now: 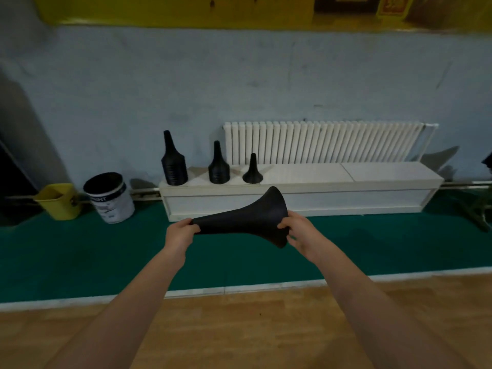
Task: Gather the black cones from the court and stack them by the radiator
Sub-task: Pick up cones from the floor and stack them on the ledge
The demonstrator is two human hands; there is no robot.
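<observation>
Item 1. Held black cone [247, 219]: we carry it sideways in the air, narrow end to the left, flared base to the right. It hangs over the green floor strip [80, 249], in front of the front edge of the low white bench [346, 174], touching neither.

Item 2. Left hand [181, 233]: fingers curled round the cone's narrow end.

Item 3. Right hand [298, 230]: thumb and fingers pinching the rim of the flared base.

Item 4. Tall stack [174, 166] of black cones: upright at the bench top's left end, near its left edge.

Item 5. Middle stack [218, 169]: shorter, upright, just right of the tall stack and apart from it.

Item 6. Single cone [253, 173]: upright, right of the middle stack, still on the left half of the bench top. We cannot tell whether more cones are nested beneath it.

Item 7. Radiator [319, 142]: white, ribbed, fixed to the wall [159, 83] behind the bench's back edge. The single cone stands in front of its left end; the tall stack stands left of it.

Item 8. White bucket [111, 201]: on the green strip, left of the bench's left end, against the wall.

Item 9. Yellow bucket [60, 202]: just left of the white bucket.

Item 10. White line [239, 288]: divides the green strip from the wooden floor [239, 328] below our forearms.
</observation>
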